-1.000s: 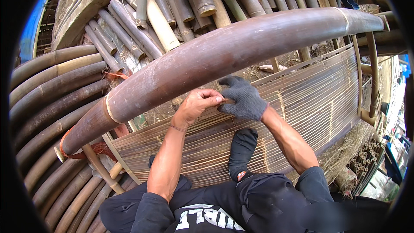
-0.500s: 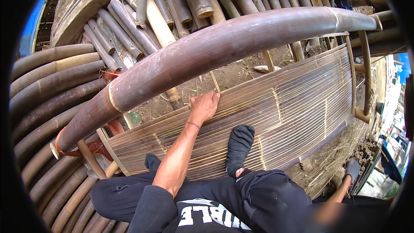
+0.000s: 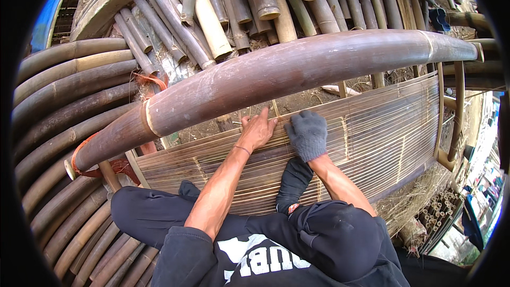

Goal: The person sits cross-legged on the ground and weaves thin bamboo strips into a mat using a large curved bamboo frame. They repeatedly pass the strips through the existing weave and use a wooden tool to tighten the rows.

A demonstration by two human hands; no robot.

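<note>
a: where are the hands?
b: both rest flat on the woven bamboo mat (image 3: 372,143), near its upper edge. the bare left hand (image 3: 257,132) lies spread, holding nothing; the gloved right hand (image 3: 307,134) presses down just beside it.
a: and around?
b: a thick bamboo pole (image 3: 276,77) arches just above the mat; stacked bamboo poles (image 3: 223,10) fill the ground beyond, outdoors.
</note>
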